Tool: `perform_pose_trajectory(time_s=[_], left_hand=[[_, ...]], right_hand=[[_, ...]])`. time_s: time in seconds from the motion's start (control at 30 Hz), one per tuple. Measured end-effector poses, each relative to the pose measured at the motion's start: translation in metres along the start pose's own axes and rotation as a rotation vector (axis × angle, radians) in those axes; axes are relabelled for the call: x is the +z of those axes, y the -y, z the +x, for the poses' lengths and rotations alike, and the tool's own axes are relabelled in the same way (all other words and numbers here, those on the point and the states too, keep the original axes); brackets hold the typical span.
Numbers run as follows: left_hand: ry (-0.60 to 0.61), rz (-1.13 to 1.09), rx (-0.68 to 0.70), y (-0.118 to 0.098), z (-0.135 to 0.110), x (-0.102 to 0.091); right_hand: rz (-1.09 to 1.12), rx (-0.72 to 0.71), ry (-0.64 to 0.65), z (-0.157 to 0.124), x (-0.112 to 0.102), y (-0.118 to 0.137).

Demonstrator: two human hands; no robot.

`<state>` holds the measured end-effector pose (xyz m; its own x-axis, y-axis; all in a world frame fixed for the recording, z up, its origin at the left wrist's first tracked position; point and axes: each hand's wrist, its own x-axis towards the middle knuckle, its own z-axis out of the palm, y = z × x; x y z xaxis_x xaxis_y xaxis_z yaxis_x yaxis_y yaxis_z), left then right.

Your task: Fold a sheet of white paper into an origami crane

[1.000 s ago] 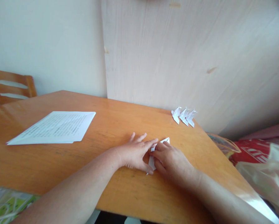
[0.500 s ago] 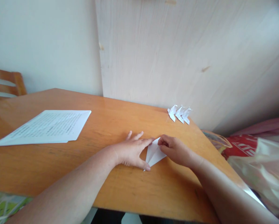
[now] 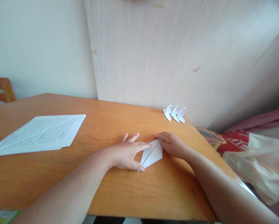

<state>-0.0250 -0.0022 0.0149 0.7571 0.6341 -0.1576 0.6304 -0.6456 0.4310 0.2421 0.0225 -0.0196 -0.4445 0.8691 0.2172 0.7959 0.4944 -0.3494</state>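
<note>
A kite-shaped folded white paper (image 3: pixel 153 155) lies flat on the wooden table (image 3: pixel 153 193). At its nine o'clock, the left hand (image 3: pixel 127 154) is spread wide, thumb at the paper's near tip, forefinger on its left edge. At two o'clock the right hand (image 3: pixel 173 145) bends its fingers over the far corner; whether they pinch it I cannot tell. Folded paper figures (image 3: pixel 175 114) stand at one o'clock. Toward three o'clock sits a pale plastic bag (image 3: pixel 258 165), its contents indistinct.
</note>
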Motion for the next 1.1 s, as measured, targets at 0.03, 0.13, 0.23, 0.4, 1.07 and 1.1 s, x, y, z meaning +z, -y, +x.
perform_pose_trajectory(time_s=[0.03, 0.13, 0.23, 0.4, 1.07, 1.1], left_hand=[[0.007, 0.002, 0.007, 0.000, -0.001, -0.001], [0.022, 0.010, 0.005, 0.002, -0.002, -0.002], [0.016, 0.010, -0.001, 0.003, -0.002, -0.001], [0.030, 0.037, -0.003, 0.003, -0.002, 0.000], [-0.368, 0.166, 0.062, -0.002, 0.011, 0.014], [-0.400, 0.176, 0.069, -0.002, 0.011, 0.014]], right_hand=[[0.004, 0.004, 0.017, 0.000, 0.000, -0.002], [0.034, 0.079, -0.013, 0.001, -0.002, -0.005], [0.094, 0.195, -0.046, 0.002, -0.004, -0.007], [0.291, 0.370, 0.021, 0.001, -0.009, -0.010], [1.246, 0.634, -0.141, 0.002, -0.008, 0.013], [1.268, 0.632, -0.137, 0.002, -0.008, 0.015]])
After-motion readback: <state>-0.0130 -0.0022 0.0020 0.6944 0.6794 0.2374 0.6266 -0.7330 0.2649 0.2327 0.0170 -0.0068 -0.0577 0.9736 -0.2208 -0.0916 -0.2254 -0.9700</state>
